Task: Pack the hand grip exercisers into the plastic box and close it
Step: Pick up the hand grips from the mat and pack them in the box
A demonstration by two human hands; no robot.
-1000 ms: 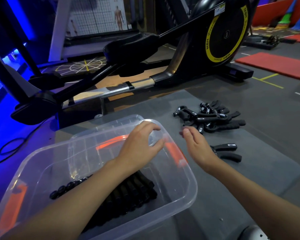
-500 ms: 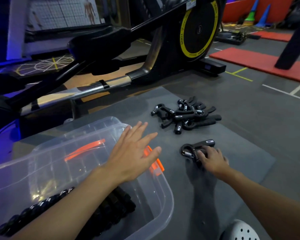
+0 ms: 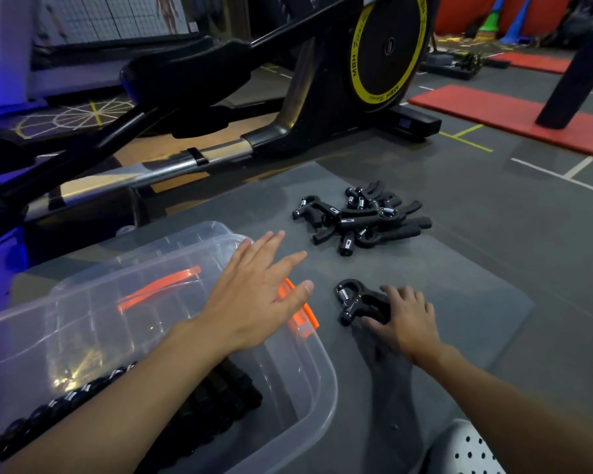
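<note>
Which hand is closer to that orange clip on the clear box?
Left. The left hand is spread open over the orange clip, partly hiding it. The right hand is off to the side on the mat, gripping a lone hand grip exerciser.

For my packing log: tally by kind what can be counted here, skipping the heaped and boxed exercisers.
Clear plastic box: 1
Orange plastic latches: 2
Black spring hand grip exerciser held by the right hand: 1
Grey floor mat: 1
Total: 5
</note>
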